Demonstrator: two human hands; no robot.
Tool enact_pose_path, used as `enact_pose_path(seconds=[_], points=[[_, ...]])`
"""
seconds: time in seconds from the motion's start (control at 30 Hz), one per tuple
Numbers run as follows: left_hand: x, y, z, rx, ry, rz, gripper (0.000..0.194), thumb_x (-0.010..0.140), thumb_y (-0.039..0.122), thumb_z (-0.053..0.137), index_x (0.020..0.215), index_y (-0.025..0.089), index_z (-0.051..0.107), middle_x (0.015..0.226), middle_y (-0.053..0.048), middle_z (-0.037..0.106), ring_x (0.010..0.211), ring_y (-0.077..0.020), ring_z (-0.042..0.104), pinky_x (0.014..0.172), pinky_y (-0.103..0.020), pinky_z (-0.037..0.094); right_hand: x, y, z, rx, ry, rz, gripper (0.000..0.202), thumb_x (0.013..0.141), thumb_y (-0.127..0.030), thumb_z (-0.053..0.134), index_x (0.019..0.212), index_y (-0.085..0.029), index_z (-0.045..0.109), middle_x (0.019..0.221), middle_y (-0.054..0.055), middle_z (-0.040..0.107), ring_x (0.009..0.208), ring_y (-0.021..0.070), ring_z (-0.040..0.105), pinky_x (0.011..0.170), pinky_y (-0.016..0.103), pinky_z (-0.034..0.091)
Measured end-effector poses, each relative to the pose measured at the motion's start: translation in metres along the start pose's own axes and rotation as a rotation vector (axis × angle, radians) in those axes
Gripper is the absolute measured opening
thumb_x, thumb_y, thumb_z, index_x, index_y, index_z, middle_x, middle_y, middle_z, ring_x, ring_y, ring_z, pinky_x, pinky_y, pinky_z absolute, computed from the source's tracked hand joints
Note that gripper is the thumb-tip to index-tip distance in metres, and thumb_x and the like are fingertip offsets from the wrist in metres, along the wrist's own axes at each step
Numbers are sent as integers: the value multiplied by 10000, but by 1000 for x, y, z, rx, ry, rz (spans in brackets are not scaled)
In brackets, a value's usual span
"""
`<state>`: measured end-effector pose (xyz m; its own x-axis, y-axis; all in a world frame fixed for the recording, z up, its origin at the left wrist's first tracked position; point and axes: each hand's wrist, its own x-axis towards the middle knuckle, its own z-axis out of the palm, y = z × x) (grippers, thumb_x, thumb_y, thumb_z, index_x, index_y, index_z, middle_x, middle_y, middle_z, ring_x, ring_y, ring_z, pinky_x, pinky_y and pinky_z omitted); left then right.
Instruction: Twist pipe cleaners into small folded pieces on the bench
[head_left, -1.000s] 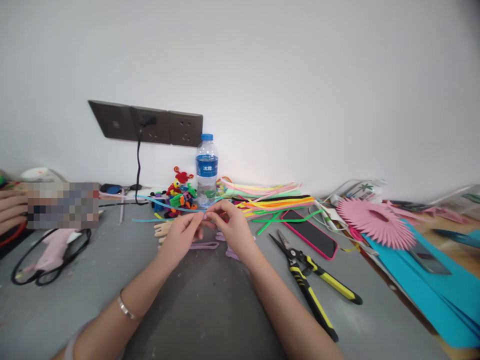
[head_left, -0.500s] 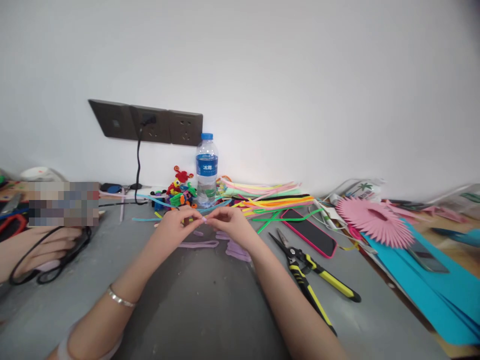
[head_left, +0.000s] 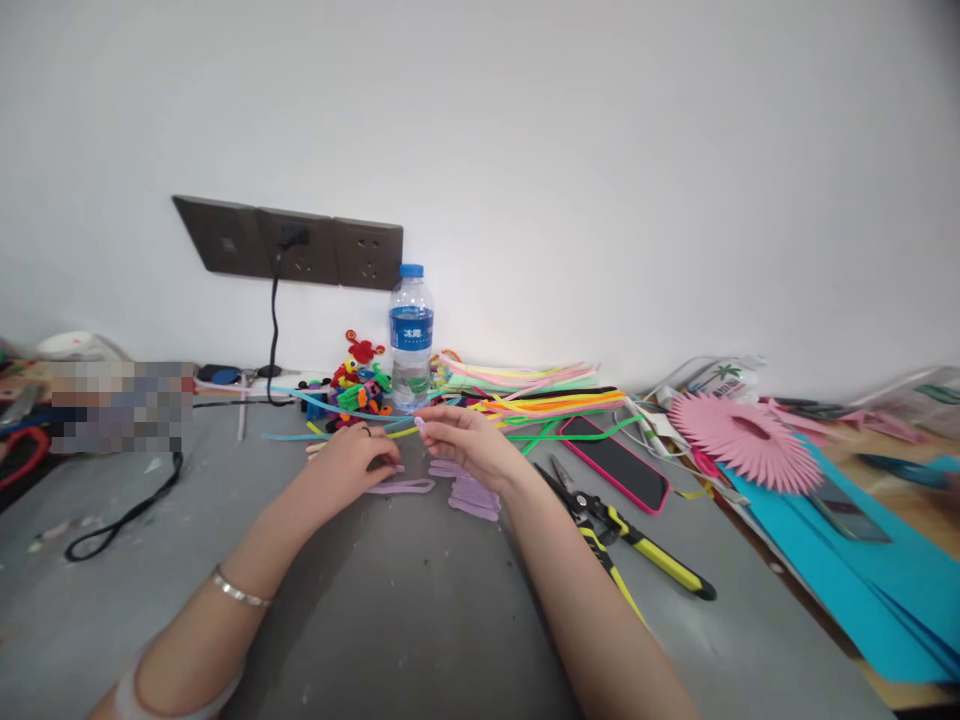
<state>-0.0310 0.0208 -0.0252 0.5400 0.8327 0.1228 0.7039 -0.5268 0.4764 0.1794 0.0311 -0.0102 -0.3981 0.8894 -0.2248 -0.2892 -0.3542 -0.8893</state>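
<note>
My right hand (head_left: pixel 469 445) pinches a small purple piece (head_left: pixel 420 427) between thumb and fingertips, in front of the water bottle. Lower and to its left, my left hand (head_left: pixel 352 465) has its fingers curled down at the table, at the end of a small purple piece (head_left: pixel 397 469). A looped purple pipe cleaner (head_left: pixel 405 487) lies just below that hand. Beside my right wrist is a stack of folded purple pipe cleaners (head_left: pixel 472 497).
A water bottle (head_left: pixel 411 340) and colourful pipe-cleaner figures (head_left: pixel 360 385) stand by the wall. Coloured pipe cleaners (head_left: pixel 555 402), a pink-edged phone (head_left: pixel 615 465) and yellow-black pliers (head_left: pixel 660 560) lie to the right, near blue sheets (head_left: pixel 847 580) and a pink paper fan (head_left: pixel 742 440). A black cable (head_left: pixel 127 525) lies left.
My hands have parted: the left moved down to the table, while the right stays raised with its purple piece. Another person's hand at the far left has gone from view.
</note>
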Motion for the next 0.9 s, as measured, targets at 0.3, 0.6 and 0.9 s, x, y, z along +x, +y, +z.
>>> enact_pose_path(seconds=[0.3, 0.6, 0.9], points=[[2, 28, -11, -629, 223, -252, 217, 842, 402, 572, 833, 185, 570, 725, 14, 552, 601, -129, 487, 574, -243, 376, 4, 4, 4, -7, 26, -83, 307, 584, -329, 851, 807, -159, 727, 675, -23, 653, 587, 67, 574, 603, 198, 476], [5, 34, -5, -1085, 227, -366, 345, 733, 459, 720, 857, 149, 635, 677, 29, 494, 555, -75, 381, 488, -196, 293, 3, 10, 16, -140, 27, -241, 319, 641, -406, 807, 832, -180, 685, 767, 5, 690, 626, 112, 600, 637, 256, 501], [6, 35, -6, -1053, 253, -374, 370, 713, 490, 723, 837, 153, 634, 674, 24, 496, 524, -64, 345, 460, -191, 270, 0, 6, 17, -191, 13, -239, 318, 637, -404, 806, 827, -182, 682, 703, -10, 656, 625, 111, 596, 619, 246, 499]])
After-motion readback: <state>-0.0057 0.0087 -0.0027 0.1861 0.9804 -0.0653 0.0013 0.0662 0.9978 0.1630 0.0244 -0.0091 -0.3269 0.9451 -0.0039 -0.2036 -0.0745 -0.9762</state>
